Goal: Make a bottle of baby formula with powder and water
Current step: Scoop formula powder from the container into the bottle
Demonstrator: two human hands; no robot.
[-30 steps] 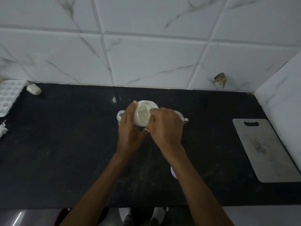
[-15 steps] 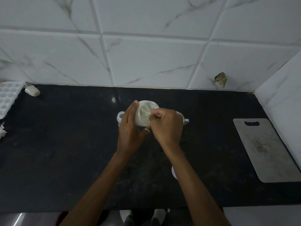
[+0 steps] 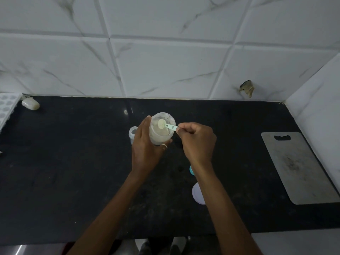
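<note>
We're scooping: left hand (image 3: 145, 150) grips translucent plastic powder jar (image 3: 160, 134), right hand (image 3: 197, 142) pinches full pale-green scoop (image 3: 166, 126); next probably needs steady transfer to clear bottle (image 3: 132, 133).

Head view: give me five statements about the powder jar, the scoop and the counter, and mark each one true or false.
1. The left hand grips the powder jar. True.
2. The scoop lies on the counter. False: the right hand pinches its handle, with the bowl over the jar's mouth.
3. The cutting board lies at the left end of the counter. False: it lies at the right end, near the side wall.
4. A bottle stands on the counter just left of the left hand. True.
5. The powder jar has its lid on. False: its mouth is open and powder shows inside.
</note>
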